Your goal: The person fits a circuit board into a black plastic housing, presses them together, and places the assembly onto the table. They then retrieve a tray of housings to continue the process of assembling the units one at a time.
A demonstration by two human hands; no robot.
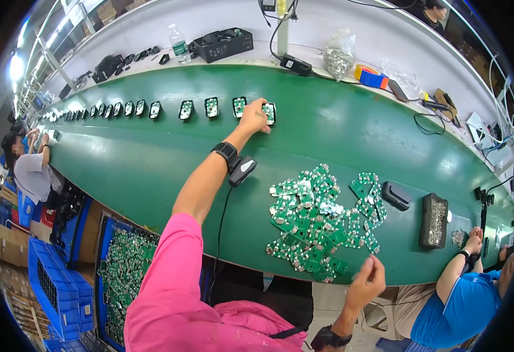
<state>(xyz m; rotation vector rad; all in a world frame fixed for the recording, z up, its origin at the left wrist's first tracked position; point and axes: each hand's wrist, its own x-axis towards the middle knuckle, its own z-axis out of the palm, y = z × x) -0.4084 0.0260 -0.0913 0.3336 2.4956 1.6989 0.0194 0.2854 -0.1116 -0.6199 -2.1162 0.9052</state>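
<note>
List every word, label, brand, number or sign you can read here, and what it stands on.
None can be quoted reliably.
Clear bottle: green-and-white label, print too small.
Black bin: pale marks on its side, too blurred.
Black power adapter: pale label, too small.
Circuit boards: no readable print.

Cases are lying in a row along the table, running off left. Left hand is gripping the rightmost case. Circuit boards are sitting heaped nearer, right of centre; right hand is hovering before them. Tray is standing right of the heap. Behind, bottle is standing left of bin. Crate is holding more boards, lower left.
</note>
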